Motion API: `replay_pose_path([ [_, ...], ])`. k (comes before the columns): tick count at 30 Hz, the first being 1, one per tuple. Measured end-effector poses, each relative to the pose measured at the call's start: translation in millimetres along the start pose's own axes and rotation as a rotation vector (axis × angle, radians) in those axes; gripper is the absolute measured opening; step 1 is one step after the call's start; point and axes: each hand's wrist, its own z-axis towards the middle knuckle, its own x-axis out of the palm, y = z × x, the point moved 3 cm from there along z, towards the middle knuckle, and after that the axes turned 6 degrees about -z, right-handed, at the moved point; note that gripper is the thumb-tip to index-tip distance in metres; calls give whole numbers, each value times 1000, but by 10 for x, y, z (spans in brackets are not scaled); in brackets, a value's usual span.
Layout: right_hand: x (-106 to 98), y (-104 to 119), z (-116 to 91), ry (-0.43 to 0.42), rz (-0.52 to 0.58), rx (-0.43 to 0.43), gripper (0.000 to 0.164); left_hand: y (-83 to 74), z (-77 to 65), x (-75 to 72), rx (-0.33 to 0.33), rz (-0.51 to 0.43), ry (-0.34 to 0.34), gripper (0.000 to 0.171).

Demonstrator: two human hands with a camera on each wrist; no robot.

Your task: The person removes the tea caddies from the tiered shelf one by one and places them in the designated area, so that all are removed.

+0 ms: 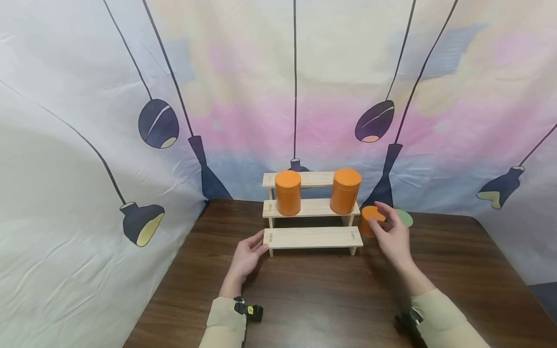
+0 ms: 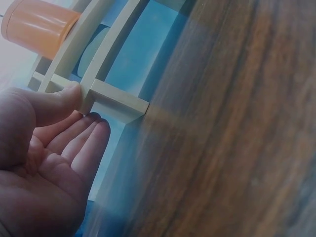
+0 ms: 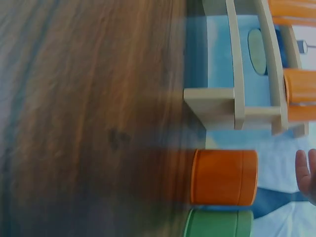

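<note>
A three-step wooden display shelf [image 1: 313, 238] stands on the table. My left hand [image 1: 245, 256] holds the left end of its lowest step, thumb on top and fingers beneath, as the left wrist view shows. Two orange canisters, one on the left [image 1: 288, 195] and one on the right [image 1: 345, 193], stand upright on the middle step. A third orange canister [image 3: 224, 177] stands on the table at the shelf's right side. Over it is my right hand [image 1: 393, 241], thumb and fingers apart; in the right wrist view its fingertips are clear of the canister. Partly hidden behind that hand is a green canister [image 1: 405, 217].
The brown wooden table [image 1: 313, 299] runs back to a fabric backdrop [image 1: 243, 96] printed with hanging lamps. On the left wrist is a black strap [image 1: 250, 309], and another strap [image 1: 411, 318] sits on the right wrist.
</note>
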Motion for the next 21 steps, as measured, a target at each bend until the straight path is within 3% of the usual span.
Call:
replay_pose_path([
  [7,182,225,90,34,32,-49,68,23,13,2,-11,-14,-2,51],
  [13,304,316,266,77,-21,-128,82,19,28,-14,-13,-5,-15,51],
  [21,426,347,387,77,-32,-132,84,34,34,-10,-17,-13,-10,51],
])
